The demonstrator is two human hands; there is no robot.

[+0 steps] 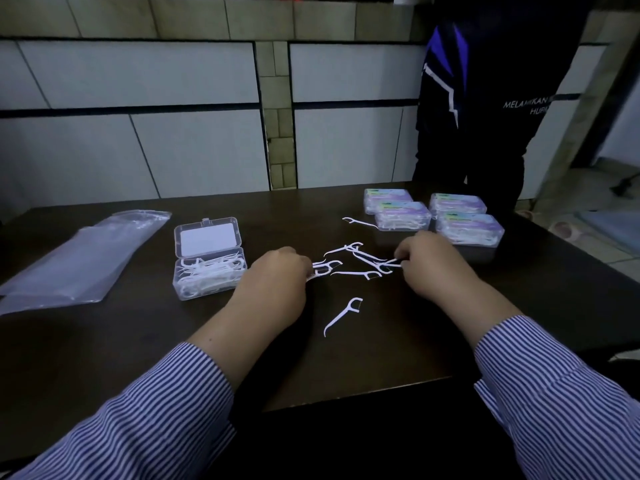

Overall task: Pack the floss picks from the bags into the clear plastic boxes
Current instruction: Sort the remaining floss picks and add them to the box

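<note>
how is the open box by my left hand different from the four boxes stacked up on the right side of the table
The open box has its lid hinged up and back; the four closed boxes have lids shut. The open box's lid shows a plain white card, while the closed ones carry colourful printed labels. The open box sits alone near the left hand; the closed ones are grouped at the far right. All are clear plastic holding white floss picks.
</note>
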